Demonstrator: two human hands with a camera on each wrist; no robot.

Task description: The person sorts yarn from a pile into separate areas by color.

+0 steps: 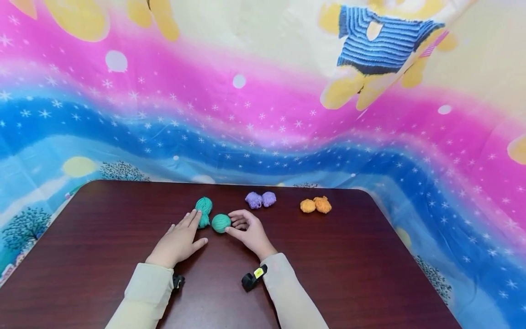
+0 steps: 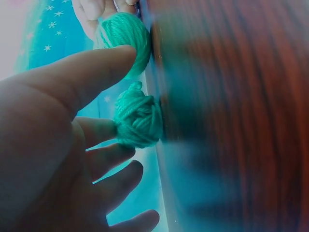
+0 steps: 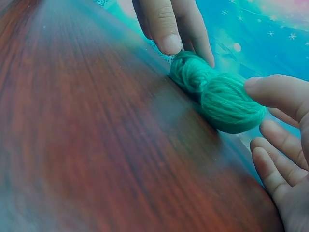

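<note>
Two green yarn balls [image 1: 203,205] sit one behind the other on the table, left of centre. My left hand [image 1: 177,241] lies beside them with fairly straight fingers, its fingertips touching the nearer one. In the left wrist view that ball [image 2: 139,118] is at the fingertips, the thumb passing in front of another green ball. Just to the right is a third green yarn ball [image 1: 221,223], smoothly wound. My right hand [image 1: 251,232] holds it between thumb and bent fingers. The right wrist view shows the thumb on this ball [image 3: 231,104], its far side hidden.
Two purple yarn balls [image 1: 260,199] lie side by side near the table's back edge. Farther right are two orange yarn balls [image 1: 315,205]. The dark red-brown table [image 1: 349,274] meets a patterned cloth backdrop [image 1: 263,109] behind. Each wrist wears a black strap device [image 1: 251,278].
</note>
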